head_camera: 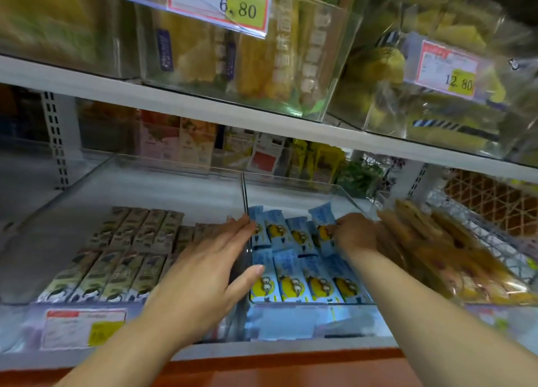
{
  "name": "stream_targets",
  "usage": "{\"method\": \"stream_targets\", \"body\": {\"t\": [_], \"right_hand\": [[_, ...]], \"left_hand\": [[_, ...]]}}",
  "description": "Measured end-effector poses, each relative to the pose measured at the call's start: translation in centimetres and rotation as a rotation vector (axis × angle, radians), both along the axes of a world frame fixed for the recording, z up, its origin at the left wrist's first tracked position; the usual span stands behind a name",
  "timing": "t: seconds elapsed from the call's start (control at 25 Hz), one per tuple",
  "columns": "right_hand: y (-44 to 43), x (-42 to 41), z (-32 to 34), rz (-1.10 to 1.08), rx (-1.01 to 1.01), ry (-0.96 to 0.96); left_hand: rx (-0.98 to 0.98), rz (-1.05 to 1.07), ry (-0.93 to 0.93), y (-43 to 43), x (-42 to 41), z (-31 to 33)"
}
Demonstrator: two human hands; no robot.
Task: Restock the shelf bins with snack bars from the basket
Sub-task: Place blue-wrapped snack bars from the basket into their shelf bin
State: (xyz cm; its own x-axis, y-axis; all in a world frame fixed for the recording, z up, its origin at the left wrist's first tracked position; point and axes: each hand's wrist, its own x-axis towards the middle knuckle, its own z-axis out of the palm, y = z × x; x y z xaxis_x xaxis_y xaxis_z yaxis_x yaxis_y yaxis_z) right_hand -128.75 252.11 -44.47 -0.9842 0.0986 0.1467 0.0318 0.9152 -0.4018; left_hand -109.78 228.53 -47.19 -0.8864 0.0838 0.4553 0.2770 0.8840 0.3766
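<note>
Right now the left hand lies flat, its fingers straight and together. Their tips reach the divider between two clear bins, and the thumb is over the front row of blue snack bars. The right hand reaches into the right bin, fingers curled down and pinching a bar in the back row. Grey-green bars lie in the left bin.
</note>
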Motion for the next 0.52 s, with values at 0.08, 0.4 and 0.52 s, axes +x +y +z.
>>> {"method": "stream_targets", "body": {"t": [0.08, 0.4, 0.52], "right_hand": [[0.1, -0.8, -0.6, 0.001, 0.044, -0.046], [-0.3, 7.1, 1.4, 0.153, -0.311, 0.251], [-2.8, 15.2, 0.1, 0.462, -0.587, 0.434]], "left_hand": [[-0.007, -0.002, 0.0, 0.0, -0.2, -0.1], [0.113, -0.032, 0.086, 0.2, 1.5, 1.6], [0.154, -0.013, 0.247, -0.8, 6.2, 1.2]]}}
